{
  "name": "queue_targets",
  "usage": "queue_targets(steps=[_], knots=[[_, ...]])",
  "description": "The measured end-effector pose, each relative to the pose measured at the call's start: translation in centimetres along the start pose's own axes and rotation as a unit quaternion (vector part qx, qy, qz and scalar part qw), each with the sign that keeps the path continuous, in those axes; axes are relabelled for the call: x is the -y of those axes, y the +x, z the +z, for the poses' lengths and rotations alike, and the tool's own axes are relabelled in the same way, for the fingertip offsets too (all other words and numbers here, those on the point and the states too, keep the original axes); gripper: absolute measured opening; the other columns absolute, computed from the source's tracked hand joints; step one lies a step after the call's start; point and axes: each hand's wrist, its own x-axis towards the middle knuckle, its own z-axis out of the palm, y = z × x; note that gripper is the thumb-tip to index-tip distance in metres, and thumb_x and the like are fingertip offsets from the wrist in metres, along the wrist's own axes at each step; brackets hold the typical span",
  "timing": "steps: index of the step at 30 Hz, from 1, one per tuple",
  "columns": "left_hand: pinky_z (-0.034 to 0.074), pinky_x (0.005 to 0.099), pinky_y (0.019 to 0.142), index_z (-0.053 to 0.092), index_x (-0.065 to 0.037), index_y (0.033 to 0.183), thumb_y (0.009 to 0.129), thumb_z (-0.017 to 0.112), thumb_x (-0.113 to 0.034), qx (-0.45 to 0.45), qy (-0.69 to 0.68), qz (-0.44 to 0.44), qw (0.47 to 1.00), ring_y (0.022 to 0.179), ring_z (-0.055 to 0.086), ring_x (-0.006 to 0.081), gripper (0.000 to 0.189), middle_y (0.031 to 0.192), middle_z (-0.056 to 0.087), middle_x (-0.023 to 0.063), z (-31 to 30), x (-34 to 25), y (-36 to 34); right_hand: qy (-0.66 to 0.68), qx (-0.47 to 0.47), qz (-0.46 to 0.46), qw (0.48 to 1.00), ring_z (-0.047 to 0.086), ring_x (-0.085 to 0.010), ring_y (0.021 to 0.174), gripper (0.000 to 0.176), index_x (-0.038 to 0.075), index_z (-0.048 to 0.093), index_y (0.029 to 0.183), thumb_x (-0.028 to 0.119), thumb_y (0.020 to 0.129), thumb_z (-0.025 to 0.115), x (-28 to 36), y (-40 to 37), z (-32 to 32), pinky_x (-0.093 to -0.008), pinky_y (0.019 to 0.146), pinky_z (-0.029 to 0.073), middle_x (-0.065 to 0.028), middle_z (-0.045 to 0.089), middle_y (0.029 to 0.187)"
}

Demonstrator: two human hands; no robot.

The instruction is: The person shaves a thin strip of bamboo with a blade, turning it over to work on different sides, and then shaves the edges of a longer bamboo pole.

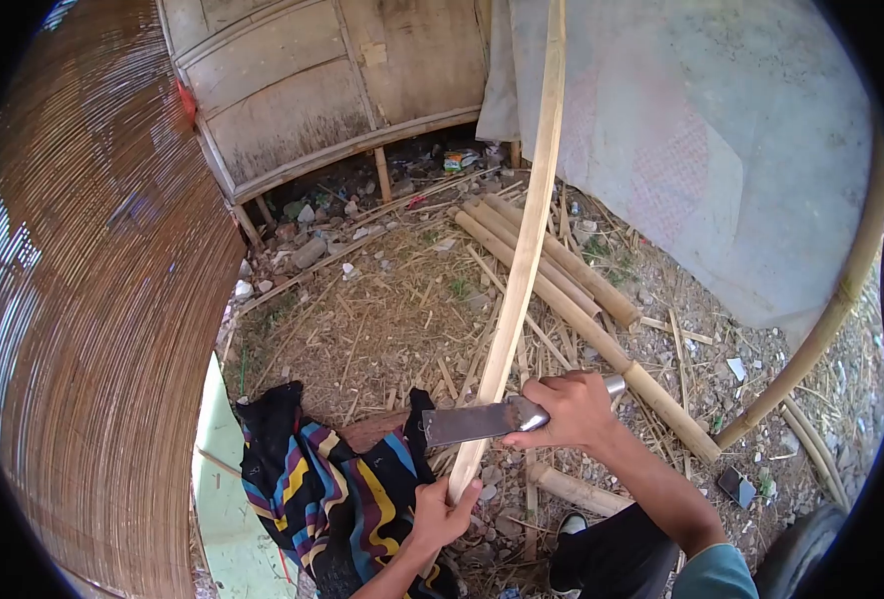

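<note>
A long pale bamboo strip [524, 270] runs from the top of the view down to my left hand [444, 513], whose fingers are wrapped round its lower end. My right hand [574, 407] is closed round the metal handle of a wide-bladed knife [467, 423]. The blade points left and lies across the strip, a little above my left hand. Below and to the left of the blade is a striped dark cloth [347, 489] with yellow, blue and purple bands.
Bamboo poles [572, 290] lie on the littered ground beyond my right hand. A woven wall [92, 299] stands at the left, a panelled wall [292, 90] behind, and a pale sheet [701, 150] hangs at the right. A tyre [801, 549] is at the lower right.
</note>
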Motion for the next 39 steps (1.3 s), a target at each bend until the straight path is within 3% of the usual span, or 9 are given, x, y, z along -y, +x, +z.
queue_targets(steps=[4,10,17,21,23,24,26,32,39], knots=[[0.037,0.0269,0.038,0.062,0.004,0.070,0.086,0.063,-0.031,0.052,-0.003,0.004,0.999,0.037,0.050,0.0093,0.038,0.042,0.048,0.0033,-1.2,-1.5,0.0,-0.016,-0.031,-0.011,0.999,0.053,-0.0189,0.038,0.061,0.012,0.056,0.065,0.073,0.067,0.059,0.5,0.5,-1.1,-0.0302,0.037,0.040,-0.0019,0.052,0.046],[0.038,0.0287,0.039,0.061,0.002,0.071,0.088,0.061,-0.033,0.038,-0.054,-0.002,0.998,0.037,0.050,0.0116,0.039,0.041,0.046,0.0038,-1.6,-2.1,-1.1,-0.141,-0.110,0.215,0.960,0.057,-0.0286,0.045,0.052,0.009,0.060,0.069,0.060,0.077,0.058,-6.2,6.0,-6.2,-0.0395,0.045,0.046,-0.0099,0.054,0.049],[0.037,0.0283,0.041,0.061,0.001,0.070,0.088,0.062,-0.032,-0.059,-0.098,0.038,0.993,0.040,0.049,0.0085,0.037,0.043,0.047,0.0035,-2.2,-1.7,-0.1,-0.053,0.022,0.068,0.996,0.057,-0.0259,0.045,0.054,0.009,0.057,0.071,0.063,0.074,0.060,1.4,1.8,-8.0,-0.0371,0.044,0.046,-0.0064,0.056,0.052],[0.038,0.0268,0.041,0.062,0.001,0.074,0.089,0.061,-0.029,-0.054,-0.107,0.068,0.990,0.041,0.050,0.0084,0.033,0.044,0.048,0.0020,-2.6,-2.3,0.2,-0.118,0.075,-0.022,0.990,0.057,-0.0234,0.044,0.056,0.010,0.056,0.069,0.066,0.073,0.060,4.9,2.5,-8.0,-0.0351,0.042,0.045,-0.0046,0.056,0.051],[0.039,0.0244,0.043,0.063,0.001,0.087,0.090,0.060,-0.026,0.015,-0.185,-0.059,0.981,0.044,0.051,0.0075,0.028,0.048,0.051,0.0002,-3.2,-3.3,0.1,-0.086,0.050,-0.035,0.994,0.058,-0.0236,0.045,0.055,0.010,0.057,0.070,0.065,0.073,0.061,5.1,3.2,-8.0,-0.0350,0.042,0.045,-0.0046,0.055,0.051],[0.039,0.0244,0.043,0.063,0.001,0.087,0.090,0.060,-0.026,0.012,-0.187,-0.055,0.981,0.044,0.051,0.0075,0.028,0.048,0.051,0.0002,-3.2,-3.3,0.3,-0.089,0.049,-0.039,0.994,0.058,-0.0236,0.045,0.055,0.010,0.057,0.070,0.065,0.073,0.061,5.2,3.6,-8.2,-0.0350,0.042,0.045,-0.0046,0.055,0.051],[0.040,0.0218,0.047,0.062,-0.001,0.101,0.091,0.059,-0.024,0.027,-0.389,-0.081,0.917,0.049,0.051,0.0054,0.026,0.057,0.056,-0.0009,-3.1,-3.2,0.4,-0.084,0.038,0.018,0.996,0.058,-0.0237,0.045,0.054,0.010,0.057,0.071,0.063,0.075,0.061,5.2,4.1,-8.6,-0.0351,0.042,0.045,-0.0043,0.055,0.050],[0.042,0.0233,0.051,0.060,-0.003,0.108,0.092,0.057,-0.023,-0.040,-0.123,0.046,0.991,0.052,0.051,0.0060,0.026,0.059,0.057,0.0015,-3.3,-2.9,0.4,-0.128,0.054,0.003,0.990,0.059,-0.0229,0.044,0.054,0.010,0.058,0.069,0.064,0.074,0.061,5.9,5.4,-8.3,-0.0340,0.042,0.047,-0.0044,0.055,0.048],[0.039,0.0285,0.048,0.061,0.000,0.110,0.094,0.049,-0.023,-0.118,-0.103,0.033,0.987,0.050,0.048,0.0085,0.030,0.055,0.050,0.0070,-3.4,-3.4,0.5,-0.135,0.063,-0.040,0.988,0.058,-0.0204,0.041,0.057,0.009,0.060,0.070,0.065,0.075,0.058,7.3,6.1,-6.9,-0.0319,0.038,0.045,-0.0027,0.057,0.049]])
